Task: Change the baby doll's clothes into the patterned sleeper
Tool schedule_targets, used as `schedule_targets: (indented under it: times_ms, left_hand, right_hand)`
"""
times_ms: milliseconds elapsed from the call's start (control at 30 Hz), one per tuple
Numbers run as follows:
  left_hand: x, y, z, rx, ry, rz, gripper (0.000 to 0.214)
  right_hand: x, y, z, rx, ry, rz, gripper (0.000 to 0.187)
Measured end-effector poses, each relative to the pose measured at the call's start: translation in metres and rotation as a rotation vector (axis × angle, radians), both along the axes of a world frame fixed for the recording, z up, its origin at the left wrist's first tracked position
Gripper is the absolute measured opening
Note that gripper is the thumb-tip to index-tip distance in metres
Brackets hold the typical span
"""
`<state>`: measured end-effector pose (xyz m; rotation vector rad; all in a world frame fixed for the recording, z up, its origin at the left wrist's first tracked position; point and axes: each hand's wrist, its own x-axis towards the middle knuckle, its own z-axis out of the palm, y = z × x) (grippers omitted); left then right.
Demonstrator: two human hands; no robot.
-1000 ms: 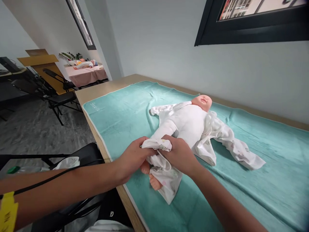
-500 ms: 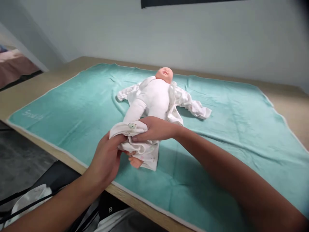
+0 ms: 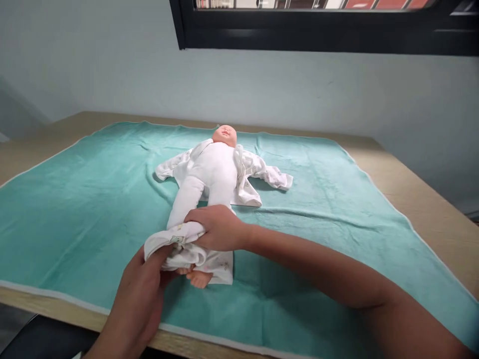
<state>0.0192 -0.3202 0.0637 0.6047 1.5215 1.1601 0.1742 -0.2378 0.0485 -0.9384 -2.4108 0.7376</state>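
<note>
2 hands (image 3: 137, 286) (image 3: 220, 227) w/ 1 garment (image 3: 189, 255), 1 doll (image 3: 215, 167)

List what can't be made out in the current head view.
- Left hand fingertips: head view, hidden by the bunched printed cloth.
- Right hand fingertips: head view, covered by the same cloth.
- Doll, lower legs: head view, behind the cloth and right hand.
- Jacket prints: head view, too small to read.
- Window frame: head view, cut off by the top edge.
</note>
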Motion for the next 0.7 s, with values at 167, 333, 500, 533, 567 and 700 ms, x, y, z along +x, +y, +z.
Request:
schedule_targets:
  times_ms: [167,333,500,533,567,700]
  left_hand:
    - [0.005,0.000,-0.007,0.040,0.110,0.088,0.021]
    - [0.006,-0.001,-0.006,0.072,0.132,0.142,0.021]
    - [0.009,-0.004,-0.001,0.066,0.035,0.147,0.039]
    - [0.010,-0.005,-0.001,0.066,0.018,0.145,0.041]
    - [0.010,-0.006,-0.001,0.065,0.003,0.143,0.041]
    - [0.005,-0.011,-0.004,0.064,-0.013,0.116,0.041]
  right_hand:
    - [-0.003,-0.003,-0.002,-0.008,-0.006,-0.049,0.023]
    - [-0.004,-0.009,0.000,0.000,0.063,-0.080,0.022]
    - [-0.002,-0.010,0.004,-0.031,0.047,-0.078,0.015]
    - [-0.001,-0.010,0.005,-0.040,0.034,-0.085,0.014]
    - [0.000,-0.009,0.005,-0.045,0.020,-0.094,0.014]
    - [0.000,-0.006,0.002,-0.037,-0.018,-0.129,0.016]
